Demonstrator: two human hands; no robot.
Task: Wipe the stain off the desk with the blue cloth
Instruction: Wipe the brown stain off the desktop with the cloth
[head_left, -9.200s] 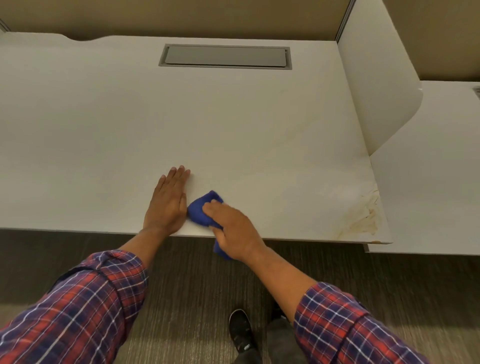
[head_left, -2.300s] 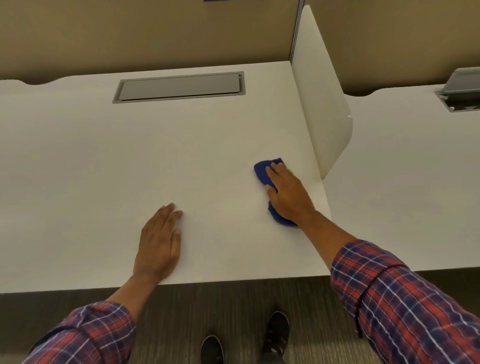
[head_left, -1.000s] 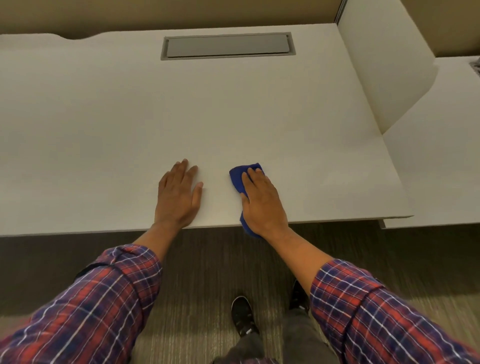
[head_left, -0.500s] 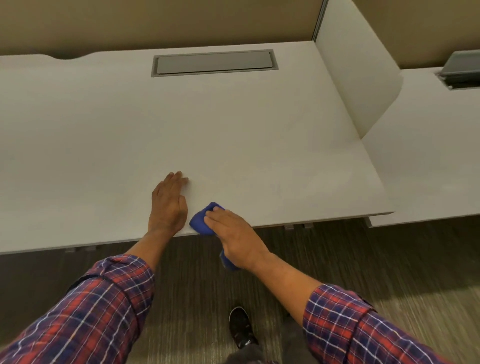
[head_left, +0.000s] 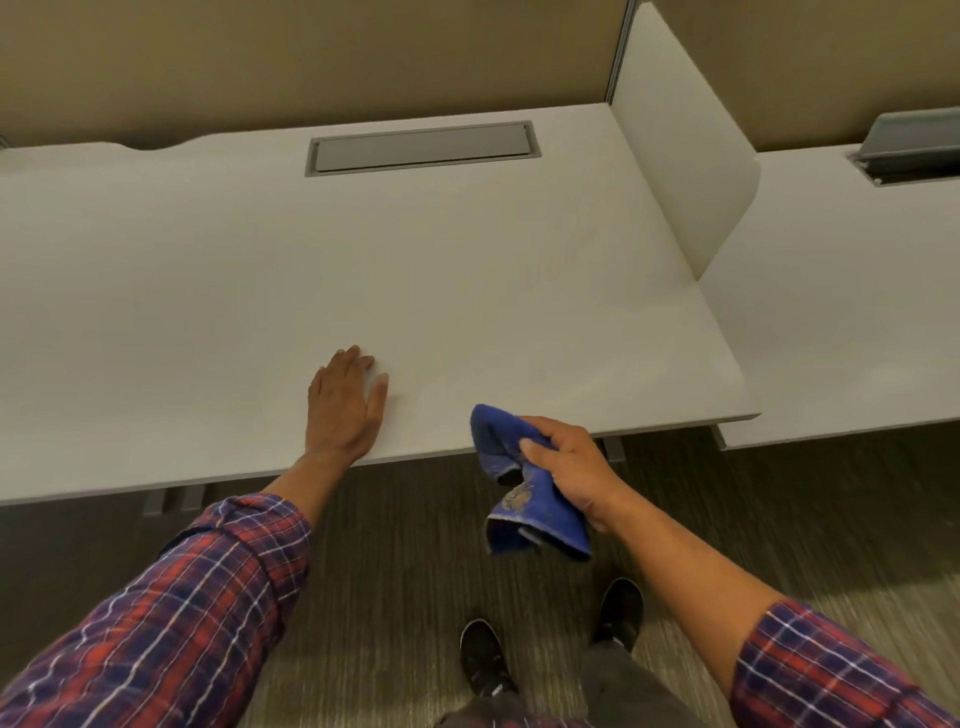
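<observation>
Two hands show. The left hand (head_left: 345, 410) lies flat on the desk (head_left: 467, 291), fingers straight and close together. Right of them, the right hand (head_left: 569, 467) curls its fingers round the blue cloth (head_left: 543, 517) at the desk's near edge; a brownish smear (head_left: 517, 496) soils its hanging part. Beyond the fingertips, a shut grey hatch (head_left: 423, 148) hides its contents.

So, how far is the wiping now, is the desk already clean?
Done, it seems: no stain shows on the visible desk top. In hand: the right hand grips the blue cloth, held off the desk at its front edge, with a brownish dirt patch on it. The left hand rests flat on the desk. Left: probably only putting the cloth away.
</observation>
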